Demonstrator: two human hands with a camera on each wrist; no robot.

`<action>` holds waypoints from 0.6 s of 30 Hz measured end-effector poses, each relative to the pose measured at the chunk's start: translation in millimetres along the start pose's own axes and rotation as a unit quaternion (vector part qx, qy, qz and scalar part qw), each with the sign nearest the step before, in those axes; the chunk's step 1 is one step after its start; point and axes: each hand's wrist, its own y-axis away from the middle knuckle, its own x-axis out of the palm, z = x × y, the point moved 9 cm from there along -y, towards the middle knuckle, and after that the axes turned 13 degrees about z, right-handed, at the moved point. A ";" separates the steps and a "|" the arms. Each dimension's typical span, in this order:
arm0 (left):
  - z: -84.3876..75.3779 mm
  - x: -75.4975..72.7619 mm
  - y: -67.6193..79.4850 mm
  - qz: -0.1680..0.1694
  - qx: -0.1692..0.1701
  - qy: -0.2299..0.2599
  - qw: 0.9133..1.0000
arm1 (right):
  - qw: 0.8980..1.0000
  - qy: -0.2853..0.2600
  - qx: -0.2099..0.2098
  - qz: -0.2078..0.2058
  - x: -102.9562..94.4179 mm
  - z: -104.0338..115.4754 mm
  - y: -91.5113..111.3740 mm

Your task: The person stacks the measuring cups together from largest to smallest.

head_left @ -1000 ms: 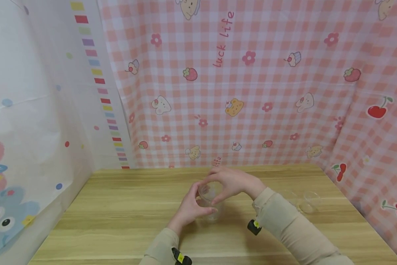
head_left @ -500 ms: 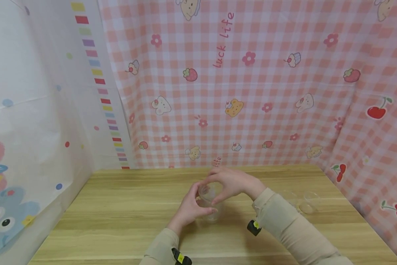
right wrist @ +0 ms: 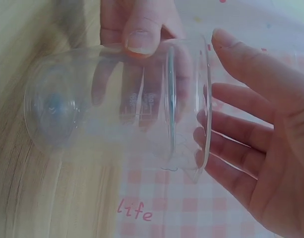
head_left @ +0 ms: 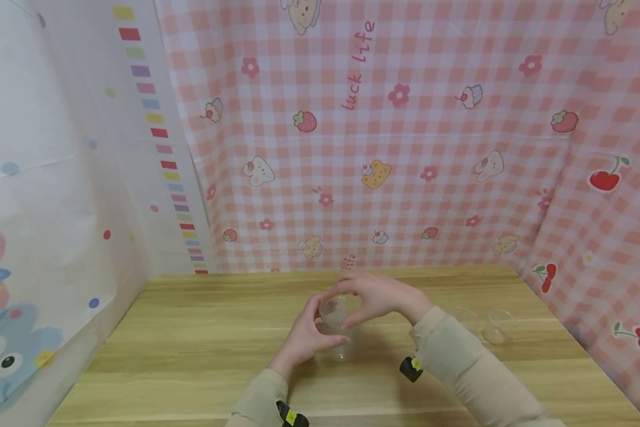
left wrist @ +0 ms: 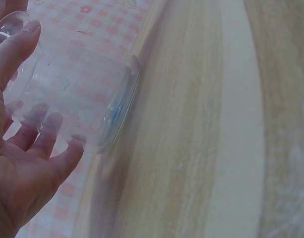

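Observation:
A clear glass beaker (right wrist: 107, 111) with white graduation marks stands upright on the table, in the middle of the head view. A second rim with a spout (right wrist: 207, 99) shows above the first, so another clear beaker appears nested inside it. My left hand (head_left: 303, 335) holds the outer beaker from the left, thumb in front and fingers behind. From above and the right, my right hand (head_left: 381, 296) has thumb and fingers curved round the upper rim, the fingertips touching it in the right wrist view. How deep the inner beaker sits is hard to tell through the glass.
To the right, behind my right forearm, is some clear glassware (head_left: 494, 334), its outline faint and partly covered by the sleeve. The wooden table (head_left: 202, 344) ends at a pink checked cloth (head_left: 287, 142) at the back and right; a white printed cloth (head_left: 58, 178) hangs at left.
Both hands keep almost the same place and hold on the beakers. The head view has shifted very slightly.

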 end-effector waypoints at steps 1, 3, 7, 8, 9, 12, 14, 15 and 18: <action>-0.5 -0.1 -0.2 -0.001 0.004 0.002 1.000 | 1.000 -0.008 -0.003 -0.004 -0.3 -1.1 1.2; -1.8 0.0 -0.6 -0.003 0.009 0.003 1.000 | 1.000 -0.020 -0.007 -0.011 -1.1 -2.3 3.8; -13.1 0.5 2.0 -0.004 0.012 0.005 1.000 | 0.999 -0.030 -0.009 -0.024 -3.3 -2.8 8.8; -17.4 0.8 3.3 -0.003 0.011 0.007 1.000 | 0.999 -0.031 -0.010 -0.026 -3.9 -2.3 9.9; -22.3 1.1 4.8 -0.002 0.011 0.008 1.000 | 0.999 -0.033 -0.010 -0.029 -4.5 -1.8 11.2; -36.4 1.5 9.3 0.004 0.012 0.012 1.000 | 0.998 -0.040 -0.016 -0.039 -5.4 -0.9 14.5; -40.2 1.6 10.9 0.005 0.014 0.013 1.000 | 0.998 -0.049 -0.018 -0.045 -5.8 -0.8 16.9; -41.4 1.6 11.4 0.004 0.014 0.014 1.000 | 0.997 -0.052 -0.017 -0.048 -6.0 -1.1 18.4; -41.2 1.7 11.8 0.003 0.012 0.013 1.000 | 0.997 -0.058 -0.012 -0.059 -6.4 -2.7 23.1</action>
